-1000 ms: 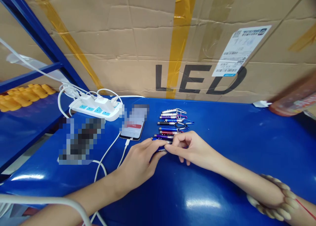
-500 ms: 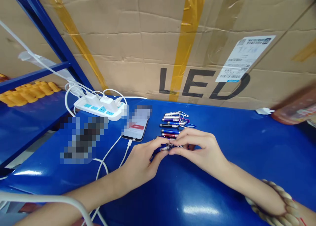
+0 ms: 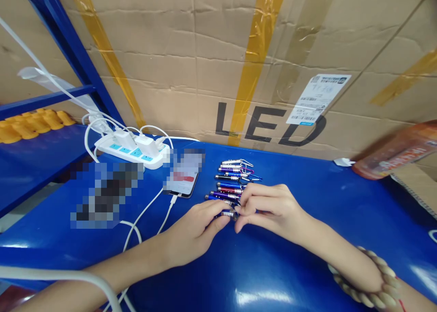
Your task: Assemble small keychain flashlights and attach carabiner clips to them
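Observation:
My left hand (image 3: 201, 225) pinches a small keychain flashlight (image 3: 229, 214) between thumb and fingers. Only its shiny metal end shows; the hand covers the rest. Right up against that end, the fingertips of my right hand (image 3: 269, 207) are closed together, and what they grip is hidden. Just beyond both hands, several slim penlights in silver, purple, black, blue and red lie in a row (image 3: 232, 185) on the blue table (image 3: 211, 275). Some carry small carabiner clips (image 3: 246, 163) at their right ends.
Left of the row lies a phone (image 3: 184, 178) on a charging cable, partly blurred out. Behind it is a white power strip (image 3: 136, 155) with plugs. A large cardboard box (image 3: 191, 75) stands along the back. An orange bottle (image 3: 396, 150) leans at right; white cables (image 3: 131, 234) cross at left.
My hands have drawn slightly apart, showing the held flashlight's metal end. More of the penlight row is uncovered, including a blue one near my left fingers. The view has shifted slightly.

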Demonstrator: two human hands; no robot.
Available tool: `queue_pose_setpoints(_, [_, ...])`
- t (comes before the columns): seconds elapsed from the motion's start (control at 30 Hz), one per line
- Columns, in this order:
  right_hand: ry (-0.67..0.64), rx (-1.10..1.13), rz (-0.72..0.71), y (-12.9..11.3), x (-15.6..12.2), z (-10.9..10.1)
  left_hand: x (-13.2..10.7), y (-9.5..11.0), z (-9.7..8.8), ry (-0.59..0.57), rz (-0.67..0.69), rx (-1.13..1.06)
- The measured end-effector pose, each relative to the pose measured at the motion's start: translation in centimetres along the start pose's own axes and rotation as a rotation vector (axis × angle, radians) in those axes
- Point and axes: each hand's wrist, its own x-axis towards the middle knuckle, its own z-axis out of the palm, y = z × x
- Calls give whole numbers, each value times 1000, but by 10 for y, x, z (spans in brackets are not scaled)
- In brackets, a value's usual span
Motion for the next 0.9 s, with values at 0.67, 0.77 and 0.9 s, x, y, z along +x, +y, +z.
queue_pose_setpoints(0.67, [23, -372, -38, 2, -4, 6, 1, -3, 6, 90, -210, -185])
queue_pose_setpoints(0.77, [-7, -392, -33, 3, -4, 2, 3, -3, 6, 59, -264, -282])
queue_pose_setpoints(0.9, [27, -392, -39, 2, -4, -3, 6, -1, 3, 8, -319, -362])
